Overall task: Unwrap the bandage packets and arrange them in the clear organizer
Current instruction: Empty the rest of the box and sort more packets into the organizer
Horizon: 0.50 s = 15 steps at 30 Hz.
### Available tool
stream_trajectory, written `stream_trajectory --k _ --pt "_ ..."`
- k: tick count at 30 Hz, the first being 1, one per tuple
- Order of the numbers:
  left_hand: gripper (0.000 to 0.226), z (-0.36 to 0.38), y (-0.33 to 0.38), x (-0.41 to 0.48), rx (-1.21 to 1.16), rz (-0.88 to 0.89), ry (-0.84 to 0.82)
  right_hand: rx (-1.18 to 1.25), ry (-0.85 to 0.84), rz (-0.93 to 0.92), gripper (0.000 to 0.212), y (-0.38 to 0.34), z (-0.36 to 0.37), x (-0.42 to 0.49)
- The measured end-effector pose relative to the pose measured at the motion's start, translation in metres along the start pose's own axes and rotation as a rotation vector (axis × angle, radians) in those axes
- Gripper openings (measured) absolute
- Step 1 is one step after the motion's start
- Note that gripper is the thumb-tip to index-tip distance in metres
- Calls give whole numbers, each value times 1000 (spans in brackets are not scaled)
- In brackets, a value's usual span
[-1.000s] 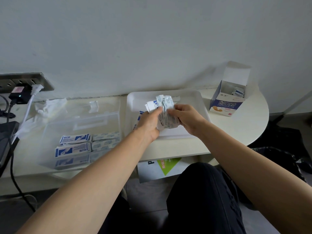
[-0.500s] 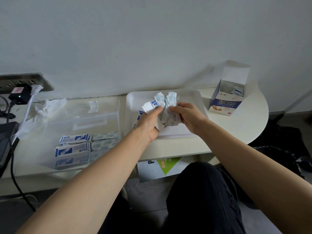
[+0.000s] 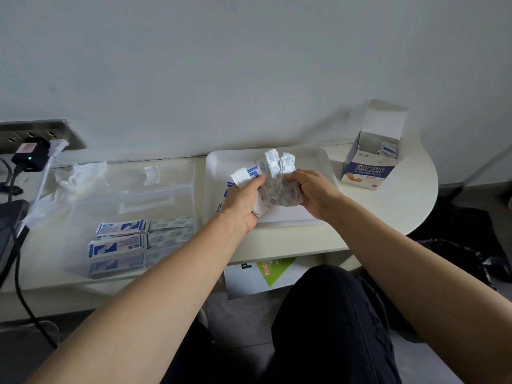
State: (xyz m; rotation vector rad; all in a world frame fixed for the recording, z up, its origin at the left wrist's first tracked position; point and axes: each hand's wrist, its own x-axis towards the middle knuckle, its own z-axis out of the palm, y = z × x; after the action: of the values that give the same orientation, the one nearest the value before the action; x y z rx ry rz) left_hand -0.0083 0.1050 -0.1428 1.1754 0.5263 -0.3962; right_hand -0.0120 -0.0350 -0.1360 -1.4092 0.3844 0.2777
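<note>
Over the white tray, both hands grip one bundle of bandage strips with its torn white-and-blue paper wrapper. My left hand holds the wrapper side, and my right hand pinches the fanned strips. The clear organizer lies to the left on the table. Its near compartments hold blue-and-white packets and loose bandage strips.
An open bandage box with more packets stands at the table's right end. Crumpled clear plastic lies at the back left. A wall socket with a charger and cables sits far left. My dark-trousered legs are below the table edge.
The bundle has been pulled apart: the strips now fan upward and spread between my hands, and the wrapper has slid to the left side. Both hands stay over the tray.
</note>
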Motion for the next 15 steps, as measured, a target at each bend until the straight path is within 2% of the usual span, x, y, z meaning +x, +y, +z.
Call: stream_trajectory --k 4,8,10,15 --pt "26 -1 -1 0 -15 8 67 -73 -31 -20 16 2 -2 -1" --pt "16 1 0 -2 -14 15 4 -170 -73 -71 20 3 0 -1" --pt "15 2 2 -4 12 14 -32 -184 -30 -86 16 1 -1 1" --pt "18 -7 2 -1 198 112 18 -271 34 -73 12 4 -15 7"
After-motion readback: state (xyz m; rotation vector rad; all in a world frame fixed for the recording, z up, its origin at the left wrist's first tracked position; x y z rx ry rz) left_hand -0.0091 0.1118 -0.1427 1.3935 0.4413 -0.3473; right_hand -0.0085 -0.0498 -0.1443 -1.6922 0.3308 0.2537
